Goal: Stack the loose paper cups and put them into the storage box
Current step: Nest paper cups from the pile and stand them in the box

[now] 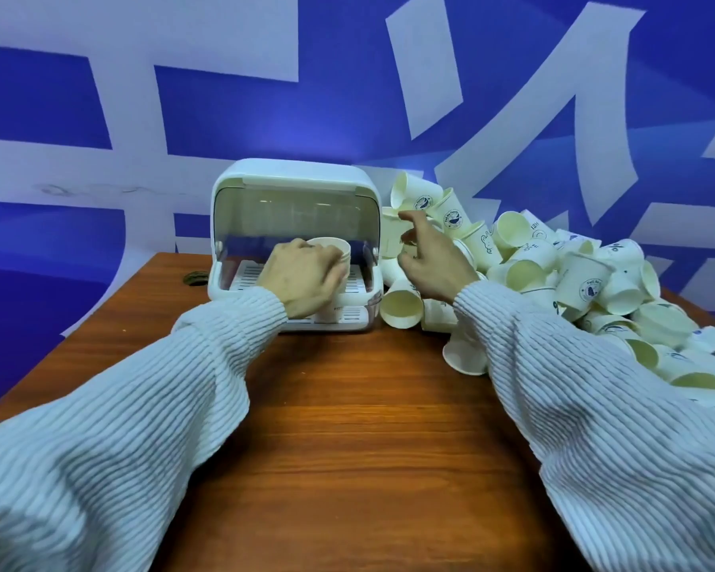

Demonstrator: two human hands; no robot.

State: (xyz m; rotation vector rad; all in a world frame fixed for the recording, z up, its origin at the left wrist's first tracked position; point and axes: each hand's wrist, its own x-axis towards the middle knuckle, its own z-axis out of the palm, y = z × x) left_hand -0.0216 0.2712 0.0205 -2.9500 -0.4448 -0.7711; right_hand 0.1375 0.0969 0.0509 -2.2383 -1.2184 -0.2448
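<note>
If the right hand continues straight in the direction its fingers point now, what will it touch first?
Most likely the paper cups piled beside the storage box; the right hand seems almost on them, though depth is unclear.

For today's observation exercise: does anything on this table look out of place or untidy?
Yes: loose paper cups lie tumbled in a heap right of the storage box, many on their sides. Only the stack gripped by the left hand is upright.

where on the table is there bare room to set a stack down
Bare wood table runs between the two sleeves, in front of the storage box, plus a strip left of the box by a small dark object. The right side is crowded: the cup pile spills from beside the box to the right edge, where the right hand reaches.
</note>
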